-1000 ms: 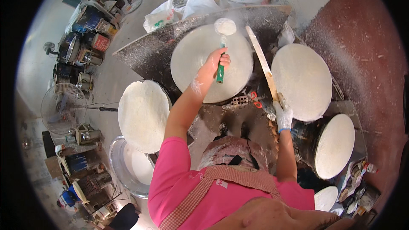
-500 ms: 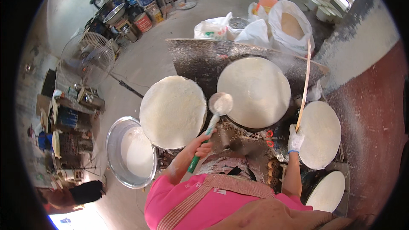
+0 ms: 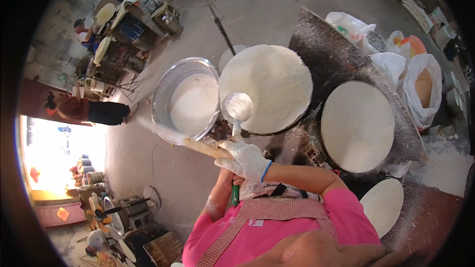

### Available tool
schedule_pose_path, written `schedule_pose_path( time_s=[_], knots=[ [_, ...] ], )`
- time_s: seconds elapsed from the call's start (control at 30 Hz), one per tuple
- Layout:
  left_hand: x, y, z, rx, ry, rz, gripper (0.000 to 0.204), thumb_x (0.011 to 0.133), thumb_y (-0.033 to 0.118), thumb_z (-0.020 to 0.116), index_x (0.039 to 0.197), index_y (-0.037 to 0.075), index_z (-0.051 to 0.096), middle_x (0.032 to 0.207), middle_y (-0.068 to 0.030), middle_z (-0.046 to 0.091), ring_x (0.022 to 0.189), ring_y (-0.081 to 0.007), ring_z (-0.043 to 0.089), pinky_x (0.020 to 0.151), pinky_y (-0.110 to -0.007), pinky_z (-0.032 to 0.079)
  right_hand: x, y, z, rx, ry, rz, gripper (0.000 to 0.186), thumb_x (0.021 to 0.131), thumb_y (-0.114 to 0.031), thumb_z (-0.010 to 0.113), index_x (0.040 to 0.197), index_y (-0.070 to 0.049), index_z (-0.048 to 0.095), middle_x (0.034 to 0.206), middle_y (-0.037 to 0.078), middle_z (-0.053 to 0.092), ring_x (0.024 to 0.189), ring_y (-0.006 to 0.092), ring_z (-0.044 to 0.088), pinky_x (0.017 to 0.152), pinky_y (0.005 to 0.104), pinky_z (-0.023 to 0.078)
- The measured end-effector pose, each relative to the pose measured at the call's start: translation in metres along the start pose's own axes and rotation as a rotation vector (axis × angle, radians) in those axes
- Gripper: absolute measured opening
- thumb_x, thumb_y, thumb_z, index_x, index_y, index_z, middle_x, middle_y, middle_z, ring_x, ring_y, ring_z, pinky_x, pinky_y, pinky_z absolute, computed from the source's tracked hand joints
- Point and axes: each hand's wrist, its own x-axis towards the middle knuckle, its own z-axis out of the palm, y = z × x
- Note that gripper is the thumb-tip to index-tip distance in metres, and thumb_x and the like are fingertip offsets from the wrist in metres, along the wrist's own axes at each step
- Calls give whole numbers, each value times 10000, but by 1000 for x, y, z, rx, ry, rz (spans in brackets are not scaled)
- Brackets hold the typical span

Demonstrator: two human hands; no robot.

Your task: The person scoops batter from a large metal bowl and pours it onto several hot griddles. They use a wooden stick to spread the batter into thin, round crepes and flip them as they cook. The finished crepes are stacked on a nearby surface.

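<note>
My left hand [image 3: 238, 180], partly hidden beneath the right, is closed round the green handle of a ladle [image 3: 238, 107]. The ladle's bowl carries something white and hangs over the near-left edge of a round griddle covered by a white sheet [image 3: 269, 81]. Crossing over the left wrist, my gloved right hand [image 3: 248, 161] is closed on a long wooden stick [image 3: 204, 147]. The stick points left, its far part smeared by motion, passing the near rim of a metal basin [image 3: 159, 118] with white batter [image 3: 193, 101] in it.
Further right lie a second round white sheet [image 3: 358, 128] and a third [image 3: 386, 206]. Behind them leans a floury board [image 3: 341, 52], with open white sacks [image 3: 420, 86] beyond. A standing fan's pole [image 3: 223, 28] rises past the basin. Another person [image 3: 76, 105] is at the far left.
My view has turned left. The right hand has swung the stick across from the right side to the left, over my left hand. The ladle has moved toward the left griddle and basin.
</note>
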Motion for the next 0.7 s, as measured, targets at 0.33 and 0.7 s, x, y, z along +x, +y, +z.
schedule_pose_path(
  time_s=[0.33, 0.7],
  knots=[
    [-37, 44, -86, -575, -165, 30, 343, 914, 212, 389, 1253, 231, 435, 522, 42, 301, 343, -35, 233, 281, -177, 228, -5, 109, -106, -334, 522, 256, 510, 755, -392, 590, 1089, -13, 526, 1066, 227, 532, 1000, 368, 508, 859, 424, 398],
    [-3, 73, -19, -541, -207, 117, 413, 909, 222, 386, 1302, 94, 374, 566, 2, 352, 367, -63, 270, 334, -197, 293, -100, 398, -400, -800, 393, 909, 656, 650, -548, 611, 1069, -45, 557, 1054, 220, 561, 992, 349, 528, 867, 392, 408]
  ],
)
